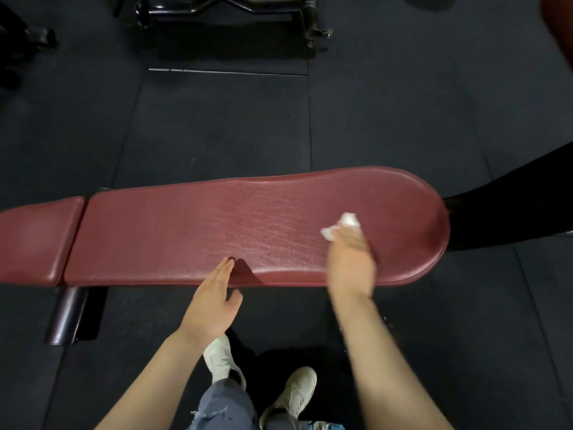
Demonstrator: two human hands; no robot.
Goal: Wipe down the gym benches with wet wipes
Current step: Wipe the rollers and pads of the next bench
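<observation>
Right hand (350, 262) presses a white wipe (342, 226) onto the bench (192, 231), fingers laid over the crumpled wad; the hand is blurred, so whether they curl round it or lie flat I cannot tell. The wipe sits on the maroon pad towards its rounded right end. Left hand (214, 301) is spread loosely, fingertips touching the pad's near edge about midway along, holding nothing. Wiping the top of the long pad looks to be the step in hand. Next, I judge, the wipe should be swept leftwards along the pad, keeping pressure on it, then over the short pad (34, 240) across the seam. White shoes (294, 395) stand on the dark floor (217, 125) below.
</observation>
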